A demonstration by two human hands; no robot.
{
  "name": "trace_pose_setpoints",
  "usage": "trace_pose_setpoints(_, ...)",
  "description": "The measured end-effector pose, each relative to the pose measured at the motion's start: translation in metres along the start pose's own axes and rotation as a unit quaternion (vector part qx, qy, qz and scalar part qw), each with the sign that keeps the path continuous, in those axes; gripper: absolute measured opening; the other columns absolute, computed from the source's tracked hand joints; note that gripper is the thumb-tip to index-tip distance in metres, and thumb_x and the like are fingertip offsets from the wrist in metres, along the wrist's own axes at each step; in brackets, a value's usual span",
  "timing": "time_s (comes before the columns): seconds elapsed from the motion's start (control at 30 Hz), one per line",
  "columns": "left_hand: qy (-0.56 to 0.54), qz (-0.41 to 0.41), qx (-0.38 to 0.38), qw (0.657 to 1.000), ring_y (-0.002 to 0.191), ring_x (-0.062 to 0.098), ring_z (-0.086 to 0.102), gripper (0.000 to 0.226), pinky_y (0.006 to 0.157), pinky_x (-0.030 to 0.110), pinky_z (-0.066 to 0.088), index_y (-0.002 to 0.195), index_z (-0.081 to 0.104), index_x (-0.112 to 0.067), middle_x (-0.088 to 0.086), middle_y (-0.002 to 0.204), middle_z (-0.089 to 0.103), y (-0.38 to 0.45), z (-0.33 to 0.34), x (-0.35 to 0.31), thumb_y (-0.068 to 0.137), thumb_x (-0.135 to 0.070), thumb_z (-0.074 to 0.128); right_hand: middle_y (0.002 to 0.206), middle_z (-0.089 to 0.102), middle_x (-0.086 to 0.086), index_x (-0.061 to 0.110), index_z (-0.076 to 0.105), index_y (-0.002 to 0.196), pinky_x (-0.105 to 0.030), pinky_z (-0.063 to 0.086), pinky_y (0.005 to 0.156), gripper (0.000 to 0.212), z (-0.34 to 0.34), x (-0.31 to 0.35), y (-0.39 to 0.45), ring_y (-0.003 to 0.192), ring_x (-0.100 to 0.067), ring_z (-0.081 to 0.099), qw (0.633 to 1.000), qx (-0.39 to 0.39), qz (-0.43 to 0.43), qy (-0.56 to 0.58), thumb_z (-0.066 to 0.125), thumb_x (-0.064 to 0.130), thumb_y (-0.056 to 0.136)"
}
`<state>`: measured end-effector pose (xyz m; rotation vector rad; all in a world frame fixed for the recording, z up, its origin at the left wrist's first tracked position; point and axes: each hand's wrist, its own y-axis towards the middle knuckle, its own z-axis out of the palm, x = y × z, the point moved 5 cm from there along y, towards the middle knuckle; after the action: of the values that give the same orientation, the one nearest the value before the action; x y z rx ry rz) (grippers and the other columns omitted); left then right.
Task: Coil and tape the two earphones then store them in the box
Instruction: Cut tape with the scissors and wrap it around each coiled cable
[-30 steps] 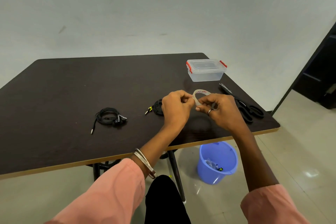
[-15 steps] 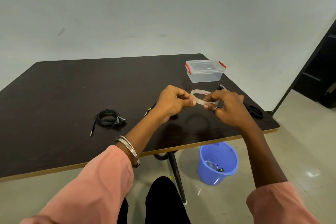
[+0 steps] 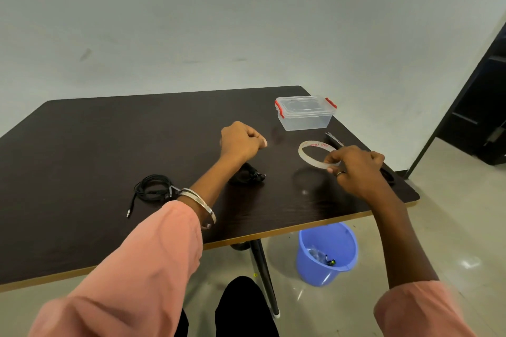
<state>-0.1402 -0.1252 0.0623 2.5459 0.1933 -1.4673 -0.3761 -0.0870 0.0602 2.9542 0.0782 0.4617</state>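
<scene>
Pulling tape off the roll, by the look of it. Right hand (image 3: 356,169) at centre right, fingers (image 3: 332,159) clamped on the near rim of the tape roll (image 3: 308,157), held above the desk (image 3: 95,150). Left hand (image 3: 241,141) well apart to the left of the roll, fingers curled with thumb and forefinger pinched together; a clear strip between hand and roll likely, too faint to confirm. One coiled earphone (image 3: 153,188) at centre left, plug end trailing toward the near edge; second earphone (image 3: 247,176) under the left forearm, nearer the left hand. Box (image 3: 305,113) at upper right, lid on, nothing visible inside. Scissors (image 3: 332,138) behind the roll. Bucket (image 3: 327,253) on the floor, scraps inside.
</scene>
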Motion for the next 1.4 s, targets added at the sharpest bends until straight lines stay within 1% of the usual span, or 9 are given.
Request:
trace_pose_setpoints(0.33, 0.136, 0.01, -0.022, 0.99, 0.083, 0.018, 0.069, 0.012, 0.078, 0.037, 0.058, 0.072, 0.077, -0.015, -0.002, 0.084, 0.076, 0.019, 0.017, 0.016, 0.079, -0.013, 0.068, 0.119, 0.062, -0.001, 0.026, 0.068, 0.109, -0.04, 0.017, 0.113, 0.027, 0.017, -0.007, 0.013, 0.117, -0.022, 0.05, 0.996, 0.053, -0.013, -0.077, 0.058, 0.01, 0.09)
trace_pose_setpoints(0.53, 0.14, 0.009, -0.019, 0.99, 0.088, 0.013, 0.064, 0.015, 0.099, 0.048, 0.043, 0.068, 0.073, -0.025, -0.009, 0.082, 0.073, 0.021, 0.024, 0.012, 0.082, -0.02, 0.072, 0.123, 0.062, -0.008, 0.013, 0.068, 0.115, -0.031, 0.041, 0.1, 0.028, 0.02, -0.014, 0.014, 0.111, -0.026, 0.056, 0.997, 0.073, -0.027, 0.017, 0.061, 0.004, 0.089)
trace_pose_setpoints(0.7, 0.152, 0.03, -0.005, 0.988, 0.083, 0.009, 0.056, 0.01, 0.097, 0.045, 0.032, 0.074, 0.075, -0.023, -0.012, 0.077, 0.068, 0.021, 0.021, 0.007, 0.083, -0.02, 0.071, 0.129, 0.06, -0.008, 0.014, 0.063, 0.122, -0.034, 0.039, 0.103, 0.037, 0.002, -0.029, 0.001, 0.122, -0.027, 0.053, 0.988, -0.043, 0.013, 0.15, 0.065, 0.003, 0.087)
trace_pose_setpoints(0.77, 0.156, 0.04, 0.006, 0.987, 0.084, 0.009, 0.055, 0.009, 0.097, 0.045, 0.031, 0.075, 0.075, -0.023, -0.011, 0.077, 0.069, 0.02, 0.022, 0.005, 0.082, -0.02, 0.071, 0.12, 0.065, -0.014, 0.008, 0.065, 0.118, -0.039, 0.044, 0.099, 0.03, -0.011, -0.044, 0.003, 0.112, -0.031, 0.058, 0.983, -0.113, 0.086, 0.115, 0.063, 0.006, 0.088)
trace_pose_setpoints(0.83, 0.161, 0.046, 0.006, 0.986, 0.089, 0.012, 0.057, 0.006, 0.095, 0.044, 0.03, 0.077, 0.075, -0.024, -0.01, 0.08, 0.069, 0.018, 0.023, 0.002, 0.082, -0.021, 0.072, 0.106, 0.066, -0.018, 0.003, 0.065, 0.11, -0.039, 0.047, 0.087, 0.026, -0.016, -0.057, 0.006, 0.1, -0.034, 0.059, 0.985, -0.092, 0.147, -0.003, 0.066, 0.018, 0.088)
trace_pose_setpoints(0.97, 0.17, 0.063, 0.005, 0.983, 0.099, 0.015, 0.059, 0.006, 0.098, 0.047, 0.032, 0.087, 0.074, -0.028, -0.008, 0.089, 0.071, 0.017, 0.024, 0.0, 0.081, -0.028, 0.073, 0.109, 0.061, -0.019, 0.003, 0.055, 0.111, -0.04, 0.046, 0.083, 0.043, -0.008, -0.063, 0.002, 0.105, -0.035, 0.055, 0.976, 0.019, 0.189, -0.108, 0.065, 0.037, 0.088)
trace_pose_setpoints(1.2, 0.209, 0.09, 0.009, 0.974, 0.098, 0.019, 0.059, 0.008, 0.102, 0.054, 0.029, 0.082, 0.074, -0.024, -0.006, 0.088, 0.07, 0.01, 0.029, -0.005, 0.086, -0.025, 0.067, 0.114, 0.058, -0.019, 0.003, 0.054, 0.115, -0.038, 0.044, 0.085, 0.04, -0.017, -0.047, 0.001, 0.105, -0.036, 0.057, 0.98, 0.022, 0.173, -0.098, 0.066, 0.03, 0.088)
trace_pose_setpoints(1.3, 0.21, 0.103, -0.001, 0.972, 0.096, 0.018, 0.058, 0.01, 0.101, 0.053, 0.029, 0.083, 0.074, -0.024, -0.007, 0.086, 0.069, 0.008, 0.029, -0.008, 0.087, -0.023, 0.065, 0.101, 0.062, -0.013, 0.01, 0.056, 0.097, -0.046, 0.031, 0.102, 0.02, -0.022, -0.041, -0.001, 0.096, -0.031, 0.06, 0.978, -0.007, 0.156, -0.142, 0.06, 0.028, 0.091)
trace_pose_setpoints(1.4, 0.212, 0.116, -0.009, 0.97, 0.093, 0.015, 0.056, 0.011, 0.099, 0.05, 0.028, 0.083, 0.074, -0.023, -0.009, 0.085, 0.067, 0.008, 0.03, -0.013, 0.088, -0.023, 0.064, 0.082, 0.054, -0.006, 0.013, 0.05, 0.082, -0.053, 0.018, 0.108, 0.019, -0.029, -0.04, -0.004, 0.079, -0.025, 0.05, 0.976, -0.035, 0.176, -0.124, 0.059, 0.027, 0.092)
